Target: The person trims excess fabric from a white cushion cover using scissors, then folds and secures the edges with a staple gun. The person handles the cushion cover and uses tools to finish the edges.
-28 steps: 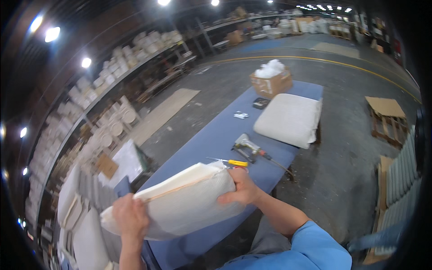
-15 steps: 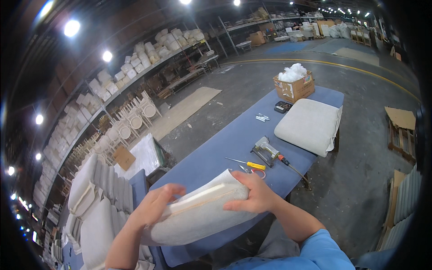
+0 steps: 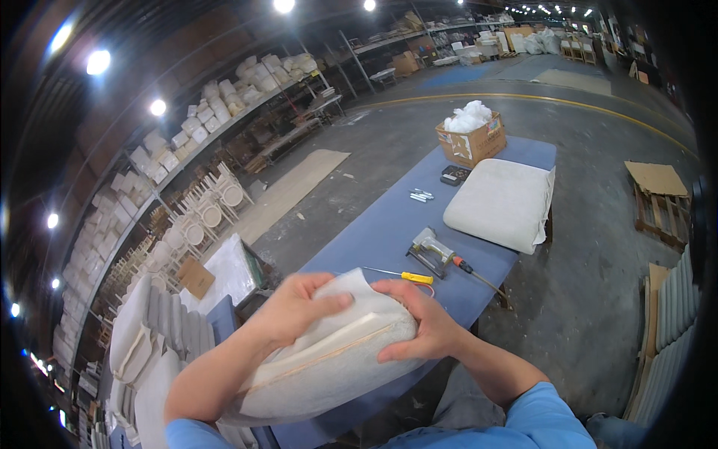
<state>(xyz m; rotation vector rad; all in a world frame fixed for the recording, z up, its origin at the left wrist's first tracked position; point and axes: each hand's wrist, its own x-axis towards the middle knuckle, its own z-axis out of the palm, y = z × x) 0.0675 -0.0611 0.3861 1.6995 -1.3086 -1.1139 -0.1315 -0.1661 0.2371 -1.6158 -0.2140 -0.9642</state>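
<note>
A seat cushion [image 3: 321, 382] in pale grey fabric is tilted on edge before me, a thin wooden edge and a white layer showing along its open side. My right hand [image 3: 425, 323] wraps round its right corner, fingers behind and thumb on the near face. My left hand [image 3: 303, 310] is closed on a loose fabric flap [image 3: 351, 290] at the top, thumb over it. Beyond the right hand lies a yellow-handled screwdriver [image 3: 415, 278], with red-handled scissors mostly hidden. A staple gun [image 3: 434, 251] on a hose rests a little farther off.
On the blue table [image 3: 359, 243] lie another cushion [image 3: 497, 202], a black box-like item [image 3: 454, 175], several small pale strips [image 3: 421, 195] and a cardboard box [image 3: 471, 142] of white stuffing. Cushions [image 3: 146, 337] are stacked at left. A pallet [image 3: 658, 213] stands at right.
My left hand has moved right and up along the cushion and closed on the fabric flap. The cushion has tilted, showing more of its open side. The view has shifted slightly.
</note>
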